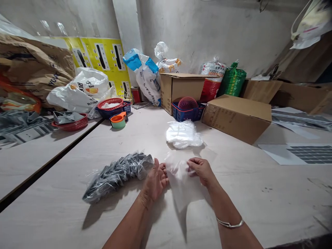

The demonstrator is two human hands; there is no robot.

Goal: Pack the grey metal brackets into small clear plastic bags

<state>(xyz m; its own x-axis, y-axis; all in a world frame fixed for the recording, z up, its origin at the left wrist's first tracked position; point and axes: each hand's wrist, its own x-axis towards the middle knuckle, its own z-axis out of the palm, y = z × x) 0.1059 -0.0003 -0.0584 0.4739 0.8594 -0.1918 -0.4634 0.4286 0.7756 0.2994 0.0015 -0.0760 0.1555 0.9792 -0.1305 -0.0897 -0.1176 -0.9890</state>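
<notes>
A clear plastic bag (183, 185) hangs in front of me above the table, its lower corner pointing down. The fingers of my right hand (203, 169) pinch the bag near its upper right. My left hand (157, 180) is open, thumb raised and palm turned toward the bag, with its fingertips at the bag's left edge. Left of that hand lies a curved row of grey pieces in clear bags (119, 174), overlapping one another. Beyond my hands rests a stack of clear plastic bags (184, 133).
Cardboard boxes (237, 116), a blue basket (186, 112) and filled sacks line the back. A tape roll (118, 121) and red baskets (71, 122) sit at left, near loose grey pieces (24, 126). Label sheets (298, 154) lie at right. A dark gap (52, 159) crosses the table.
</notes>
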